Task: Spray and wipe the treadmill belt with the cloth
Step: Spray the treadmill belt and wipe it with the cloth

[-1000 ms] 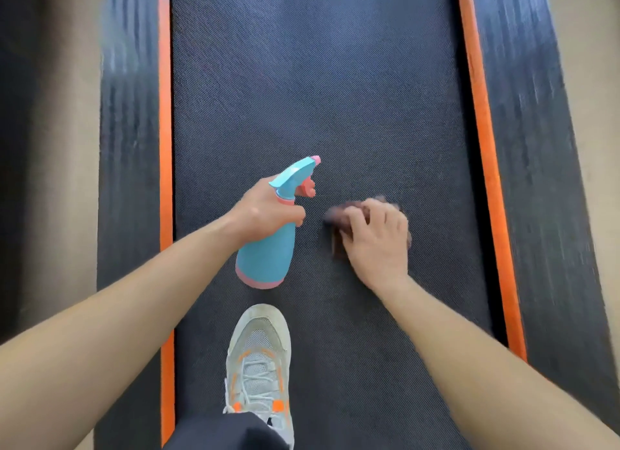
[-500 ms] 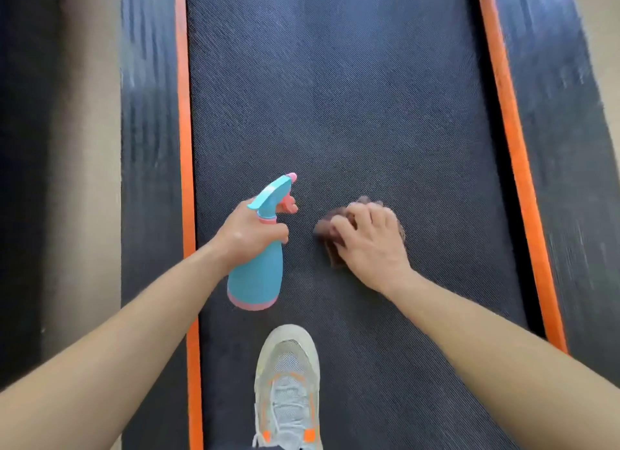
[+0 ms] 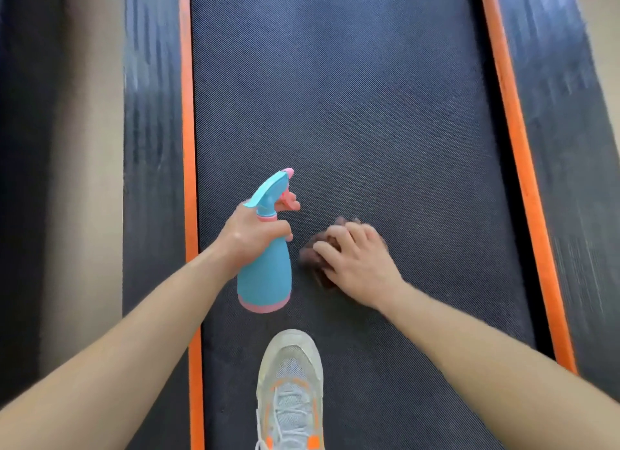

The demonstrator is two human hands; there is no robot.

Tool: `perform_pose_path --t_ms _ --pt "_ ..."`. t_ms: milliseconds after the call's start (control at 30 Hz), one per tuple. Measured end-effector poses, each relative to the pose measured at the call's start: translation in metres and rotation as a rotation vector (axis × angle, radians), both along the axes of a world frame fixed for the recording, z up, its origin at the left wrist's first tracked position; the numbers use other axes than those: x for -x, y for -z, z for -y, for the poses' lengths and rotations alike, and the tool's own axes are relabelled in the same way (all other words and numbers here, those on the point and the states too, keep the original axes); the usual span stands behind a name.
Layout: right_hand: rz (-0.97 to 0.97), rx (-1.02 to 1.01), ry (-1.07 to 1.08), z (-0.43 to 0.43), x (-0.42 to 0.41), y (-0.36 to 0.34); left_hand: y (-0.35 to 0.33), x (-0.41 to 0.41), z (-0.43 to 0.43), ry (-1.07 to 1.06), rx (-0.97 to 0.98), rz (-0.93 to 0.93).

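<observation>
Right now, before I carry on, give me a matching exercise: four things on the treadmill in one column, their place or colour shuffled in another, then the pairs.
1 spray bottle
2 cloth
3 shoe
4 side strip

A solid orange, along the belt's edge
B under the right hand, on the belt
C gripped by the left hand
D standing on the belt, nearest the camera

Pairs: 1-C, 2-B, 3-D, 4-A

left hand point(image 3: 250, 234): gripping spray bottle point(image 3: 265, 275) neck, forearm extended | right hand point(image 3: 360, 266): palm down, fingers point(image 3: 352, 230) curled over cloth point(image 3: 310, 256), blurred
</observation>
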State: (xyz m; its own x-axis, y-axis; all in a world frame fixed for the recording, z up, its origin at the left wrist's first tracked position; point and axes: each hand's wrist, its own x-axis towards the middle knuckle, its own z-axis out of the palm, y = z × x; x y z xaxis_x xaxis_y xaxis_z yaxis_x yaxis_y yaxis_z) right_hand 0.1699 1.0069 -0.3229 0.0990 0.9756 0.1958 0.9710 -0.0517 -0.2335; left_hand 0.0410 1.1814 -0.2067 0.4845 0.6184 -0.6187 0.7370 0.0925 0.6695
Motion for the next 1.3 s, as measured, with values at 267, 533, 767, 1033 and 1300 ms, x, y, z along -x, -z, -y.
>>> perform_pose_path --t_ms 267,533,767,1033,1300 --pt "0.019 0.069 0.414 -0.042 -0.138 -0.004 -0.006 -0.013 0.028 0.089 0.014 0.069" --pt "0.022 0.090 0.166 0.084 -0.066 -0.004 -0.009 -0.043 0.049 0.127 0.033 0.031" --pt "-0.034 0.071 0.535 0.051 -0.120 0.001 -0.011 -0.060 0.062 0.182 0.031 0.065" --pt "-0.015 0.087 0.309 0.137 -0.085 0.000 -0.006 -0.067 0.065 0.184 0.027 0.061" --pt "-0.018 0.080 0.746 0.067 -0.143 0.000 0.003 -0.075 0.075 0.258 0.035 0.076"
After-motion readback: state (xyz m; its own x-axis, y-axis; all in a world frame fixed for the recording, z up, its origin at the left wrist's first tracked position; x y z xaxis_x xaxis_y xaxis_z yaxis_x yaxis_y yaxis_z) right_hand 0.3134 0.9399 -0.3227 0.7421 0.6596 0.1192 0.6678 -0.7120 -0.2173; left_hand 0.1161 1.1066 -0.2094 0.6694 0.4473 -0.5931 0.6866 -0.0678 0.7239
